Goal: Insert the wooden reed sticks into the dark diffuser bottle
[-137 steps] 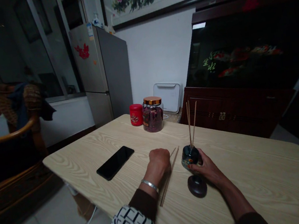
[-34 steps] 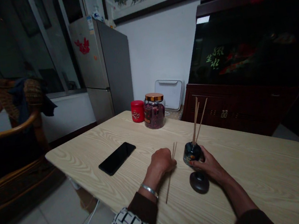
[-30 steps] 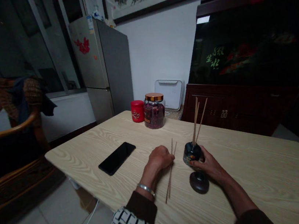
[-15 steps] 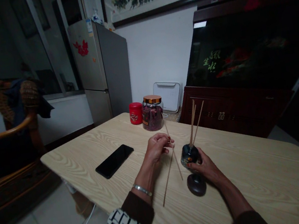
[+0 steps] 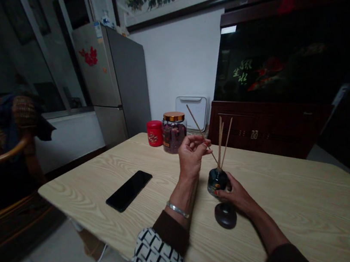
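Head view: the left hand is raised above the worktop, its fingers pinched together on a thin wooden reed that slants past them. The right hand grips a dark glass bottle, fingers curled around it. Upright reeds stand in the bottle, which sits just above a round dark wooden stand.

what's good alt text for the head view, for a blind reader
A person's left hand holds up a thin wooden stick above a light wood table, while the right hand grips a dark glass bottle holding more sticks, above a round dark stand. A black smartphone lies nearby.
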{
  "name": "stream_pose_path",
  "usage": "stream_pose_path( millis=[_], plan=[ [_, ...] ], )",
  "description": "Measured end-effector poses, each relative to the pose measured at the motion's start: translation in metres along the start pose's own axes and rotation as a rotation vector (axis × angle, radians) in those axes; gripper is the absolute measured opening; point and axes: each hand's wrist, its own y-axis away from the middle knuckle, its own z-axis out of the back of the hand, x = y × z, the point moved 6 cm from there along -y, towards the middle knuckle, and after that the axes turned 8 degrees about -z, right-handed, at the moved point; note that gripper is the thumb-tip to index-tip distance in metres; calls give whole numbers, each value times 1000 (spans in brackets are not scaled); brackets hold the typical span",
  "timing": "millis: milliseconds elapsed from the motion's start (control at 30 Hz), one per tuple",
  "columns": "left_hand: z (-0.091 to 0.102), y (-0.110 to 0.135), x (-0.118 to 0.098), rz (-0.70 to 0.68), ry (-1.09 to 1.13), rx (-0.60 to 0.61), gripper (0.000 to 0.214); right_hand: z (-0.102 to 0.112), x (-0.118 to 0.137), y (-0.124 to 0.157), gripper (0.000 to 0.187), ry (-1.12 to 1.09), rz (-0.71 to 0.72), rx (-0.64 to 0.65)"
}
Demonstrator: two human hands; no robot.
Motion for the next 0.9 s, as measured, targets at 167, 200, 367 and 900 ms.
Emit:
stream_pose_path(
  millis=[167, 200, 367, 900],
  plan=[
    [-6, 0, 8, 26, -56, 46, 30, -1, 1, 0, 61, 3, 6, 13],
    [-7, 0, 11, 30, -78, 61, 29, -1, 1, 0, 61, 2, 7, 13],
    [-11, 1, 26, 29, -253, 143, 22, 0, 4, 1, 57, 6, 16, 12],
    [-4, 14, 47, -4, -743, 264, 14, 0, 4, 0, 54, 26, 16, -1]
  ],
)
